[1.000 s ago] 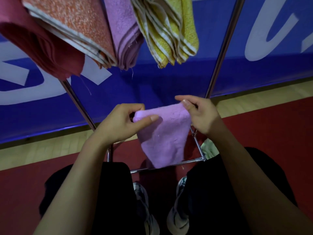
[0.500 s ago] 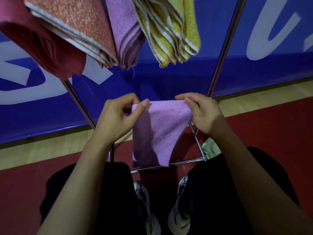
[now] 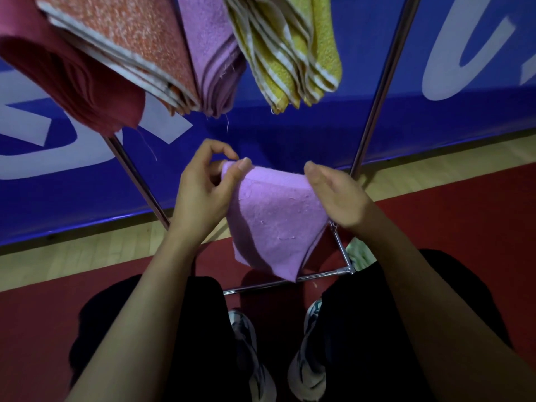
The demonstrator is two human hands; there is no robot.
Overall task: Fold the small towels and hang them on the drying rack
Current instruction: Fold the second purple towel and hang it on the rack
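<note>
A small purple towel (image 3: pixel 272 221) hangs folded between my hands, in front of the drying rack. My left hand (image 3: pixel 200 192) pinches its upper left corner between thumb and fingers. My right hand (image 3: pixel 336 195) lies flat against the towel's right edge with straight fingers. Several folded towels hang from the rack's top: a dark red one (image 3: pixel 66 79), an orange speckled one (image 3: pixel 127 44), a purple one (image 3: pixel 211 53) and a yellow striped one (image 3: pixel 293 50).
The rack's metal legs (image 3: pixel 380 85) slant down to a low crossbar (image 3: pixel 290 281) just ahead of my shoes (image 3: pixel 249 352). A blue banner (image 3: pixel 319 132) stands behind the rack. A pale cloth (image 3: pixel 359 253) lies on the red floor at the right.
My right hand has let go of its pinch and now lies flat against the towel's side. The towel has turned and bulged toward the right, and both hands have risen a little.
</note>
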